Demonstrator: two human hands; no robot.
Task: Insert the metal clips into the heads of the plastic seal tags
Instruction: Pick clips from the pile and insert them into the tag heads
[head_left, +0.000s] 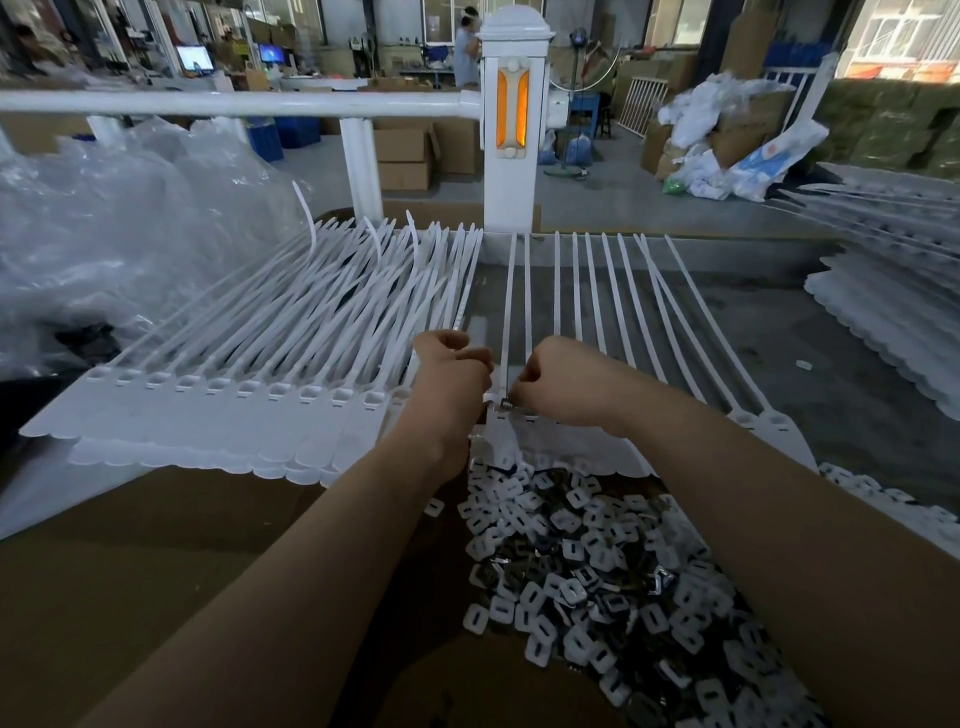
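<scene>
A strip of joined white plastic seal tags (566, 441) lies across the table in front of me, its long tails reaching away. My right hand (563, 379) pinches a small metal clip (506, 402) at the head of one tag. My left hand (454, 371), fingers curled, holds the same tag strip right beside the clip. A heap of shiny metal clips (613, 566) fills the cardboard in front of the strip. To the left lies a stack of tag strips (234, 400), square head holes in a row.
Crumpled clear plastic bags (119, 228) pile up at the far left. A white railing post (511, 130) stands behind the table. More tag strips (893, 312) are stacked at the right edge. Brown cardboard (171, 561) covers the near left. A person stands far back.
</scene>
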